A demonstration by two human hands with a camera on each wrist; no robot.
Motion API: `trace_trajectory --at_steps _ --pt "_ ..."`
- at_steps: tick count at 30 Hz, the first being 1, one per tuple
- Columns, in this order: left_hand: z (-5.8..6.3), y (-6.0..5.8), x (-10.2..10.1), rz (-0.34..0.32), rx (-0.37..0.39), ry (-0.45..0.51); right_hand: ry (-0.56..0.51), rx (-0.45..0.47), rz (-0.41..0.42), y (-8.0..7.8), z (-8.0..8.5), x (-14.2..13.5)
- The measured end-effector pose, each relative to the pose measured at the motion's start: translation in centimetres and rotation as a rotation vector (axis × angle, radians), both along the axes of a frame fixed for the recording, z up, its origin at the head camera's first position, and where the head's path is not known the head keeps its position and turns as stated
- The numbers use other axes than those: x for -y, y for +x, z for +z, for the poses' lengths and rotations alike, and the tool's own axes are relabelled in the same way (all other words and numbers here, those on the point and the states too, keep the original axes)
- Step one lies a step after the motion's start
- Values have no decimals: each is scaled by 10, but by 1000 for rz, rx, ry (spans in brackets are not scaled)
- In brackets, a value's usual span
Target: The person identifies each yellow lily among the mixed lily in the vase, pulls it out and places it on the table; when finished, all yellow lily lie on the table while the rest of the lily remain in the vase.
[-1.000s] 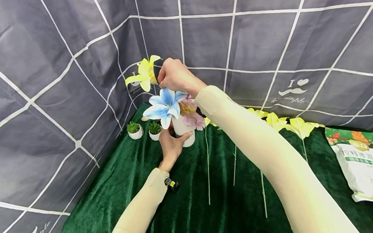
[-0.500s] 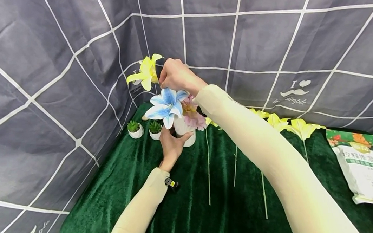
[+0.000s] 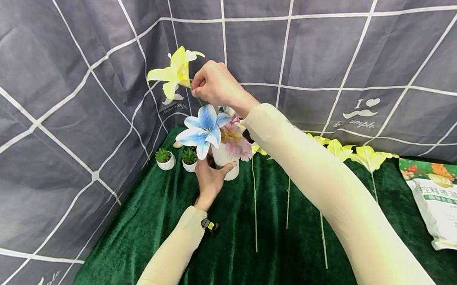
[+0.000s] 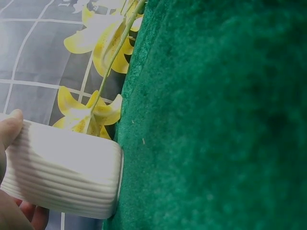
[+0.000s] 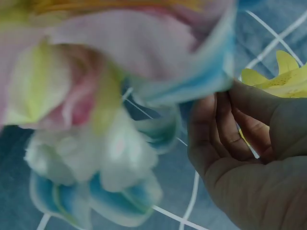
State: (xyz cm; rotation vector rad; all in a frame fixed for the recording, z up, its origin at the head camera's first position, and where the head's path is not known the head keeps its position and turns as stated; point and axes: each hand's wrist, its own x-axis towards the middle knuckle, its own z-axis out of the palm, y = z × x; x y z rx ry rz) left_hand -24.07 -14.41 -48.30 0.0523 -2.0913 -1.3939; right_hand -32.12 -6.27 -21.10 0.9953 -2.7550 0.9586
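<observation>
My left hand (image 3: pixel 209 181) grips a white ribbed vase (image 3: pixel 222 155) from its left side, thumb across the front. In the left wrist view the vase (image 4: pixel 67 165) stands upright on the cloth. Above it my right hand (image 3: pixel 218 86) pinches the stem of a yellow lily (image 3: pixel 176 72) just below the bloom, which points left. A blue lily (image 3: pixel 204 131) and a pink flower (image 3: pixel 237 143) sit at the vase's mouth. The right wrist view shows curled fingers beside blurred blooms; the yellow lily (image 5: pixel 283 82) lies behind them. The lower stem is mostly hidden.
Two small potted succulents (image 3: pixel 165 159) stand left of the vase on the green velvet cloth (image 3: pixel 159 232). Several yellow lilies (image 3: pixel 372 155) with long stems lie to the right. A white and green bag (image 3: pixel 445 204) lies at far right. Grey gridded curtain (image 3: pixel 324 47) hangs behind.
My right hand has risen slightly with the yellow lily, which now stands higher above the blue one. The left hand and vase have stayed in place.
</observation>
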Motion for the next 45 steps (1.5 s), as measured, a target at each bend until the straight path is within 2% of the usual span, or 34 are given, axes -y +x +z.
trace_trajectory --at_steps 9,18,22,29,37,45 --pt "0 1 -1 -17 2 5 -174 66 -64 15 23 -13" --pt "-2 -4 2 -18 1 11 -444 85 -129 22 38 -39" --pt "-5 -5 2 -24 -7 17 -585 71 -120 24 38 -55" --pt "-6 -7 3 -31 12 1 -877 112 -110 28 35 -84" --pt "-5 -9 3 -33 45 15 -1099 88 -96 36 35 -115" --pt "-7 -15 -2 -61 47 14 -1330 55 -111 55 33 -159"
